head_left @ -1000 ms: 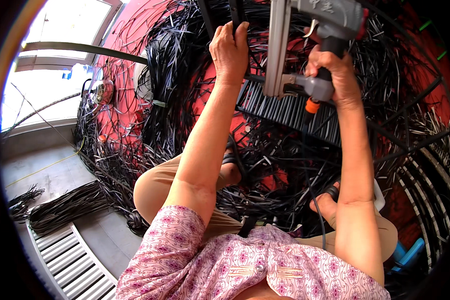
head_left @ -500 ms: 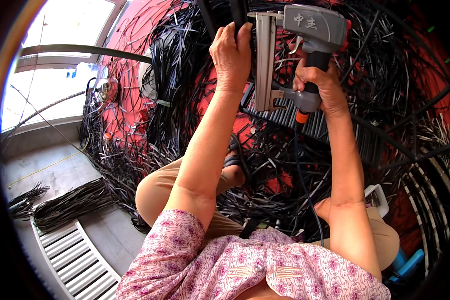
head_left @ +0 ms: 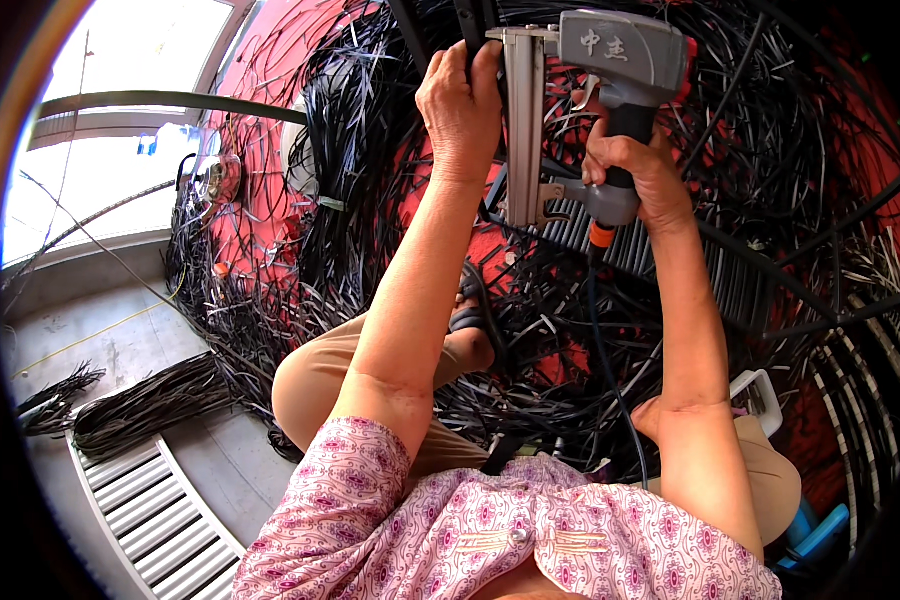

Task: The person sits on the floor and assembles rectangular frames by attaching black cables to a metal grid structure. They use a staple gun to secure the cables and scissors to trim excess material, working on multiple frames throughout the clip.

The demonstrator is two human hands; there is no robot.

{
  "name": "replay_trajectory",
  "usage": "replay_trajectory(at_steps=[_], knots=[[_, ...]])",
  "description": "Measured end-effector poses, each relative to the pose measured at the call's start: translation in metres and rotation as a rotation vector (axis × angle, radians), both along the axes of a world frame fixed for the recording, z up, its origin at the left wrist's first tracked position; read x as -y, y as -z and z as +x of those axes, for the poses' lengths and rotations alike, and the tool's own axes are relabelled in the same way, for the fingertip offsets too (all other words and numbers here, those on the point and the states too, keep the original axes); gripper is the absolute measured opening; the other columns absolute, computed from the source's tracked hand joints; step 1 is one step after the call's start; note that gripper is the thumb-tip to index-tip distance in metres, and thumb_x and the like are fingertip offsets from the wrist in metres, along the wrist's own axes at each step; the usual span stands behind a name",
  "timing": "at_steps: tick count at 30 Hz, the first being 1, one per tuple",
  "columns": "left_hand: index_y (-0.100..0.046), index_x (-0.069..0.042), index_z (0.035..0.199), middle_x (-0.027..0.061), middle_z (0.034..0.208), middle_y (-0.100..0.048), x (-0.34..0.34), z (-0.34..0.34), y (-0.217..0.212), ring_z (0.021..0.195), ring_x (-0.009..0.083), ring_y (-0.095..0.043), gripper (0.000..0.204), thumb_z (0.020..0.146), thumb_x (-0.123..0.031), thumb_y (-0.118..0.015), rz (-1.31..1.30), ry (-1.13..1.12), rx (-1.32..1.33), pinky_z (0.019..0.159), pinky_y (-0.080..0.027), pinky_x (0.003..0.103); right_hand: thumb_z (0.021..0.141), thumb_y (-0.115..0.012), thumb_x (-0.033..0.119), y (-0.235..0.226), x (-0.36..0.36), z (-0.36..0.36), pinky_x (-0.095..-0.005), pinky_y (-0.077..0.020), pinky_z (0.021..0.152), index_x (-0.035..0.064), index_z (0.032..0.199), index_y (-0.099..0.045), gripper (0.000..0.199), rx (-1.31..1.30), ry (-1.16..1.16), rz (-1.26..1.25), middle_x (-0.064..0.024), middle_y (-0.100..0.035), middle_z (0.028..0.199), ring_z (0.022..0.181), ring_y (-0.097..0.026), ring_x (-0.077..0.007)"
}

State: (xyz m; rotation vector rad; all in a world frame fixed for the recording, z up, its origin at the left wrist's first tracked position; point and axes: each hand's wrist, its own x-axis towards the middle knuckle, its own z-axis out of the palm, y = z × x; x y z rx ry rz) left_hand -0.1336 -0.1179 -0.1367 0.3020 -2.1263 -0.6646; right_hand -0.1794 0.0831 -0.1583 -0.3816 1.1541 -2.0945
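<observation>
My right hand point(head_left: 642, 165) is wrapped round the black grip of a grey air nail gun point(head_left: 625, 55), one finger near its trigger. The gun's long silver magazine point(head_left: 525, 130) points toward me, and an air hose point(head_left: 610, 370) runs down from the orange fitting point(head_left: 601, 237). Its nose sits right beside my left thumb, by a black bar point(head_left: 471, 22) at the top of the view. My left hand point(head_left: 460, 115) is closed on that bar, thumb on one side and fingers on the other. Whether the nose touches the bar I cannot tell.
Loose black strips point(head_left: 340, 200) cover much of the red floor covering point(head_left: 260, 30). Black frame bars point(head_left: 760, 265) stand at the right. A pale slatted panel point(head_left: 155, 510) and a bundle of dark strips point(head_left: 150, 405) lie at lower left. A blue object point(head_left: 820, 535) is at lower right.
The nail gun has shifted slightly left, bringing its nose closer to my left thumb and the black bar. Both hands keep their grip.
</observation>
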Motion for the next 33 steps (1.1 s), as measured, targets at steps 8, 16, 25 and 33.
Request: replay_trajectory(at_steps=[8,16,25,33], knots=[[-0.065,0.003,0.092,0.0161,0.077,-0.061,-0.001,0.002,-0.001,0.071,0.0344,-0.061,0.022,0.091,-0.019,-0.062,-0.014,-0.009,-0.002,0.064,-0.047,0.041,0.073,-0.07,0.017,-0.002,-0.002,0.0,-0.0303,-0.0495,0.06,0.001,0.079,-0.059,0.02,-0.009,-0.008,0.02,-0.0059,-0.058,0.063,0.056,-0.057,-0.0144],[-0.064,0.002,0.091,0.0149,0.076,-0.061,-0.004,0.006,-0.002,0.069,0.0334,-0.061,0.02,0.092,-0.018,-0.062,-0.01,-0.009,-0.02,0.062,-0.047,0.04,0.074,-0.071,0.017,-0.006,-0.006,-0.001,-0.0276,-0.0484,0.059,0.0018,0.078,-0.06,0.019,-0.112,-0.03,0.092,-0.0045,-0.059,0.063,0.057,-0.058,-0.0123],[-0.064,0.001,0.092,0.0144,0.077,-0.061,-0.006,0.008,-0.002,0.069,0.0332,-0.06,0.02,0.092,-0.018,-0.062,-0.027,-0.017,-0.006,0.061,-0.046,0.04,0.074,-0.073,0.016,-0.01,-0.01,0.0,-0.028,-0.0486,0.058,0.0018,0.08,-0.062,0.019,-0.218,0.019,0.169,-0.0037,-0.059,0.062,0.056,-0.057,-0.0121],[-0.064,-0.001,0.092,0.0123,0.078,-0.06,-0.006,0.01,0.002,0.074,0.0324,-0.059,0.022,0.092,-0.023,-0.063,-0.091,-0.127,0.074,0.066,-0.046,0.041,0.072,-0.071,0.019,-0.017,-0.012,0.007,-0.0299,-0.0493,0.059,-0.0007,0.08,-0.061,0.024,0.001,0.042,-0.091,-0.0051,-0.059,0.063,0.057,-0.058,-0.0144]])
